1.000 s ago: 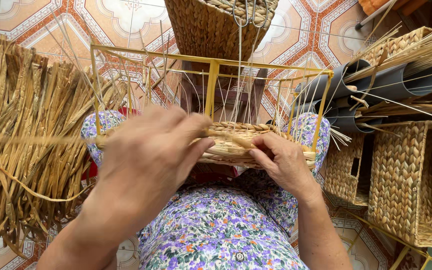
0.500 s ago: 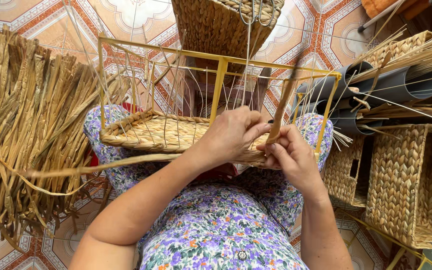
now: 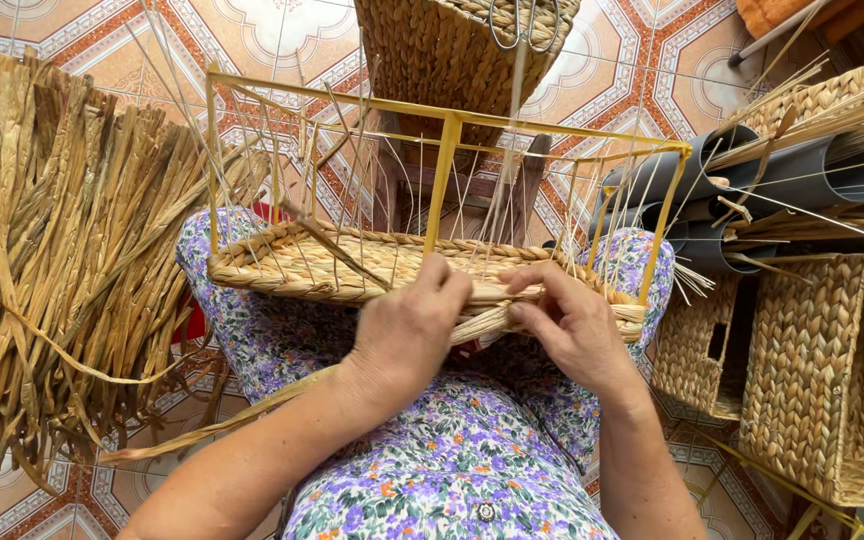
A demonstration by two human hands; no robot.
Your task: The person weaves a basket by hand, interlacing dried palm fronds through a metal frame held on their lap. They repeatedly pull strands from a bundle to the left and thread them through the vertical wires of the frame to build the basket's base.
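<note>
Basket weaving sits at the centre of the frame: a half-woven basket (image 3: pixel 352 265) on a yellow wire frame (image 3: pixel 447 170) rests across our knees, over the floral dress (image 3: pixel 432 470).

Going from the left, a thick bundle of dried straw strips (image 3: pixel 62 260) fills the left edge, hanging down over the patterned floor tiles (image 3: pixel 252 30). One long loose strand (image 3: pixel 212 425) trails from the lower left up toward our hands.

A second ago our left hand (image 3: pixel 407 335) was spread wide over the near rim; half a second ago both hands were bunched at the right side with a strip lifted upright. Now that strip is down, and our left hand lies curled over the near edge, fingers pressing the woven braid (image 3: pixel 492 310) flat. We judge that one more pass of the braid has been laid in and is being tightened along the rim.

Our right hand (image 3: pixel 572 325) sits just beside it, thumb and fingertips pinching the same braid.

Upper centre, a finished woven basket (image 3: pixel 442 50) stands behind the frame. Right of it lie dark grey plastic pipes (image 3: pixel 812 170) with straw on them, and below those, at the right edge, stacked woven baskets (image 3: pixel 822 380). We see no packages, labels or signs anywhere.
</note>
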